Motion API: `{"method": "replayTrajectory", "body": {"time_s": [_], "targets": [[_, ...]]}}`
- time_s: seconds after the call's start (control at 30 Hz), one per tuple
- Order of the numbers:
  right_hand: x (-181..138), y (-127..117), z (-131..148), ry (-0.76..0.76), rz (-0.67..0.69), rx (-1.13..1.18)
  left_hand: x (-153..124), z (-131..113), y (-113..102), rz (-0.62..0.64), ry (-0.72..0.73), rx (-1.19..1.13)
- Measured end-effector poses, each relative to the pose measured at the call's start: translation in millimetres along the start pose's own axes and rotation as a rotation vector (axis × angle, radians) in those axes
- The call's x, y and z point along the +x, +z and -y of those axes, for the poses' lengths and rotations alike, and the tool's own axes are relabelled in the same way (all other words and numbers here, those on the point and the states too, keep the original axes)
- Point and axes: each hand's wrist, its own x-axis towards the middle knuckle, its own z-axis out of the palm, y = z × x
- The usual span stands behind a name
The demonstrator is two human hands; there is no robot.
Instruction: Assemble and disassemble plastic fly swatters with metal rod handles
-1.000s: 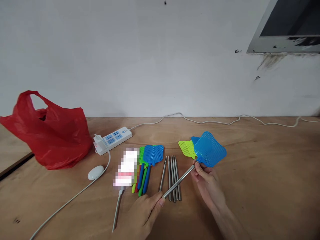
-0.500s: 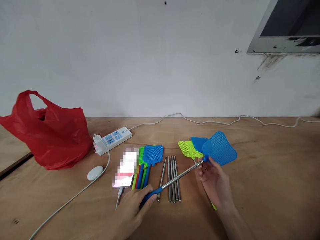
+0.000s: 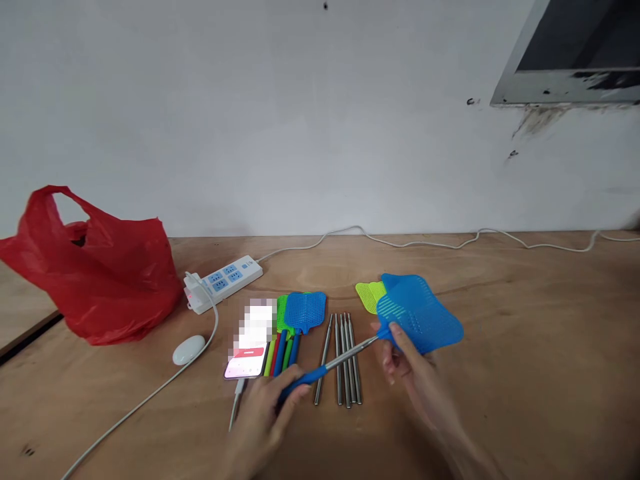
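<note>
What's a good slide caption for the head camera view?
A blue fly swatter, left hand on its handle, right hand at its head, metal rods nearby.

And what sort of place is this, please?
Probably a simple indoor workspace, perhaps a small workshop: a wooden table, a power strip on it, and metal rods laid side by side.

Pretty plain greyish-white wall (image 3: pixel 250 120) across the back, with a few small dark marks (image 3: pixel 471 101) on it. Upper right there's a dark panel (image 3: pixel 585 37) in a grubby grey frame (image 3: pixel 530 87), can't tell if it's a window, and a brownish stain (image 3: pixel 537 121) right below. Brown wood-grain tabletop (image 3: pixel 540 320) meets the wall. Light's kinda dim.
</note>
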Motion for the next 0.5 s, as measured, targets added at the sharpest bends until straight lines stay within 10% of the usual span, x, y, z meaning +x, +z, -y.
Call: {"method": "replayTrajectory", "body": {"time_s": [0.5], "targets": [[-16,19,-20,-0.037,0.194,-0.129,-8,-29,23,0.042,-0.043,-0.059]]}}
